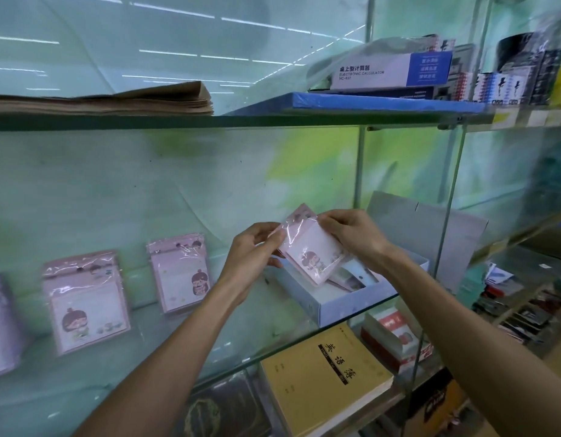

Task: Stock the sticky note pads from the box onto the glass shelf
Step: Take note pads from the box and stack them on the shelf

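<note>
A pink sticky note pad [313,247] in clear wrap, printed with a cartoon girl, is held tilted above the open pale-blue box [345,305]. My left hand [252,252] pinches its left edge and my right hand [354,234] grips its upper right corner. The box sits on the glass shelf [165,339] at the right, with more pads inside it. Three pads lean against the back wall on the shelf: one [179,272] near my left hand, one [86,301] further left, and one [1,323] cut off by the frame's left edge.
An upper glass shelf [241,121] carries a stack of brown paper [115,100], a blue board and a calculator box [389,72]. Below the pad shelf lie a yellow exercise book [326,376] and other stationery. A glass upright [446,222] stands right of the box.
</note>
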Available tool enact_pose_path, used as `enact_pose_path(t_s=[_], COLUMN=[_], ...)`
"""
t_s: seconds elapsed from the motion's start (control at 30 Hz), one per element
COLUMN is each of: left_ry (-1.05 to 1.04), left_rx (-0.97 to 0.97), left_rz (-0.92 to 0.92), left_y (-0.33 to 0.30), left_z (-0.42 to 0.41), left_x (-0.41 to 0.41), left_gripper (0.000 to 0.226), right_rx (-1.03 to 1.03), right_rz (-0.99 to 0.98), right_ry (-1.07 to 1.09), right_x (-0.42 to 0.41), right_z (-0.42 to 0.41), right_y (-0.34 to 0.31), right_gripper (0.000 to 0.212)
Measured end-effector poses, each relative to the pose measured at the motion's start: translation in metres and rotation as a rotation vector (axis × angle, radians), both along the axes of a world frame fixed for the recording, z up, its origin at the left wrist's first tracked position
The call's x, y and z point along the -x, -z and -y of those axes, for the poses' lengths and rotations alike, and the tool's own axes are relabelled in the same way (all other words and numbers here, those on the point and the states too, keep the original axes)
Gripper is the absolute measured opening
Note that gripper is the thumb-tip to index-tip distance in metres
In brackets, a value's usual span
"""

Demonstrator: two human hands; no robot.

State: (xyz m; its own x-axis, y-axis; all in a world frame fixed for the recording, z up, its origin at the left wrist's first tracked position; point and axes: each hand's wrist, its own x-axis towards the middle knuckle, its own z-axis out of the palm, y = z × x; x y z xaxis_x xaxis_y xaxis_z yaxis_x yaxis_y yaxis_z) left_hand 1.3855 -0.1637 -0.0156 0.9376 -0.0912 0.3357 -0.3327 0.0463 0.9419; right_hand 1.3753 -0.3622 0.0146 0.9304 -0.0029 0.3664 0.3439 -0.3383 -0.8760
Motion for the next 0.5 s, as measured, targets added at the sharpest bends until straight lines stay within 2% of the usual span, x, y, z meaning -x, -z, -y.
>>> enact_pose_path(t_s=[0.23,0.37,0.5], left_ry=[-0.135,-0.223,-0.296], left_rx=[0.030,0.144,0.102], left_rz=[0.071,0.121,0.143], left_y=[-0.004,-0.016,-0.022], left_z=[-0.030,-0.051,-0.085], left_x=[0.009,0.020,0.032], left_gripper=[0.012,0.011,0.010], right_rx=[-0.017,-0.024,-0.034], right_rz=[0.011,0.019,0.046], right_ry=[-0.075,-0.158,-0.268], right_x=[0.002,0.005,0.009], right_z=[-0.033,-0.056,-0.086], right_y=[-0.010,-0.019,-0.026], right_gripper=[0.018,0.023,0.016])
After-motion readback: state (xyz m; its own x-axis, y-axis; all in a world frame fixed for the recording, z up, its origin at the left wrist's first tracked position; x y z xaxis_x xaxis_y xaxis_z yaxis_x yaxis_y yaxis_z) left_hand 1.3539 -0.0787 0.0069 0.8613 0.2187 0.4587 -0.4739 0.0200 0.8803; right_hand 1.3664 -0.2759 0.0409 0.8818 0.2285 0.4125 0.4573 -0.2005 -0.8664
